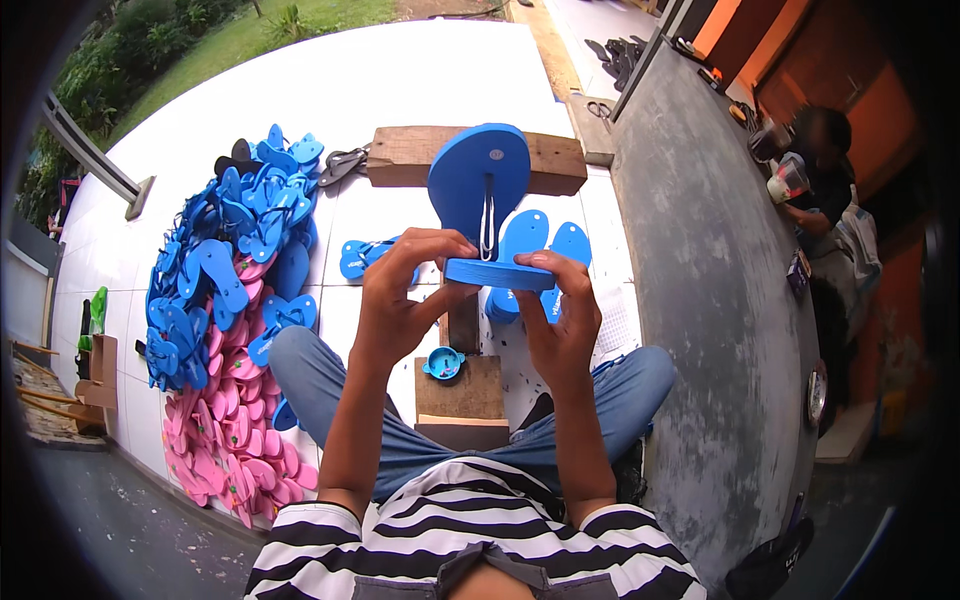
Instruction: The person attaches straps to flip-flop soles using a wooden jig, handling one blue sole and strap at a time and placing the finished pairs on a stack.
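Note:
A blue flip-flop sole [465, 180] is held up before me, bent so that its far part stands upright and its near end faces me edge-on. My left hand [400, 290] pinches the near end's left side between thumb and fingers. On the right side, my right hand [562, 315] grips it the same way. A thin dark upright piece with a pale loop [487, 225] shows against the sole's face; I cannot tell what it is. Behind my hands stand blue soles [525, 235] and a blue flip-flop [355, 258].
A wooden beam [400, 157] lies across the tiles beyond the sole. At left are piles of blue [218, 275] and pink flip-flops [240, 395]. A small blue cup [444, 363] sits on a wooden block [470, 390] between my legs. Another person [820, 170] sits far right.

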A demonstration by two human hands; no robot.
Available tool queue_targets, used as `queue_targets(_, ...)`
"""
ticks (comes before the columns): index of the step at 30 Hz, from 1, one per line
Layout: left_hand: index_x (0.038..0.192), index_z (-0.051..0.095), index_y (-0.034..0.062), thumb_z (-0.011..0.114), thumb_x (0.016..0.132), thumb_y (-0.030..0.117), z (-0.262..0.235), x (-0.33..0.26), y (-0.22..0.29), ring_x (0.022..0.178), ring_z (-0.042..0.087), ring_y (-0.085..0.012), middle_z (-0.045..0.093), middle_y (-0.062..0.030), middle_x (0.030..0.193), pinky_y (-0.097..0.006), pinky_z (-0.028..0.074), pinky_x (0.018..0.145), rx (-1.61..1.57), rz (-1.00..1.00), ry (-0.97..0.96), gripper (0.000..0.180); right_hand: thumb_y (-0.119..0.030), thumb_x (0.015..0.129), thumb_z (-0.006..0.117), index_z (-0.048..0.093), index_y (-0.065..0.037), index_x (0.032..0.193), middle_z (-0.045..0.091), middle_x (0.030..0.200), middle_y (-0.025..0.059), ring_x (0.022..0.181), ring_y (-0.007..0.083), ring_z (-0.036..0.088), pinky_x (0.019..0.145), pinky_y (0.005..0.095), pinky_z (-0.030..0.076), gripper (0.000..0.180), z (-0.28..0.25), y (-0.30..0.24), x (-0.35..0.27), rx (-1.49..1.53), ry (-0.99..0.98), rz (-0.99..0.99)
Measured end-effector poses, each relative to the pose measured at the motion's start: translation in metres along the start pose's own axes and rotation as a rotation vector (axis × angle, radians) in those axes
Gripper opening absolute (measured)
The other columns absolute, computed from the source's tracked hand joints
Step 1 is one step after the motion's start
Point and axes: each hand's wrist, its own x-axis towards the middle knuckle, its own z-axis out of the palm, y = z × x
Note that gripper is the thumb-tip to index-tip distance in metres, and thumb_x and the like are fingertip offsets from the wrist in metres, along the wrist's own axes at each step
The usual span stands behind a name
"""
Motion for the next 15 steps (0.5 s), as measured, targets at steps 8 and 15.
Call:
queue_targets(8, 0.107, 0.065, 0.0061, 0.081, 0.076, 0.003, 0.001, -0.003, 0.001, 0.092, 0.067, -0.0198, 0.071, -0.0101, 0.102, -0.031, 0.051, 0.079, -0.06, -0.047, 0.07, 0.035, -0.004, 0.085, 0.075, 0.056, -0.008, 0.118, 0.067, 0.11, 0.015, 0.101, 0.0304, 0.068, 0.081, 0.038, 0.056, 0.038, 0.004, -0.01, 0.009, 0.045, 0.004, 0.054)
queue_targets(15, 0.108, 0.06, 0.002, 0.08, 0.082, 0.005, 0.003, 0.013, 0.022, 0.094, 0.063, -0.0123, 0.062, -0.0064, 0.1, -0.028, 0.058, 0.073, -0.247, -0.289, 0.079, 0.032, -0.017, 0.088, 0.075, 0.054, -0.009, 0.128, 0.062, 0.115, 0.0145, 0.102, 0.0274, 0.063, 0.079, 0.0341, 0.053, 0.046, 0.001, -0.016, 0.021, -0.073, -0.012, 0.141)
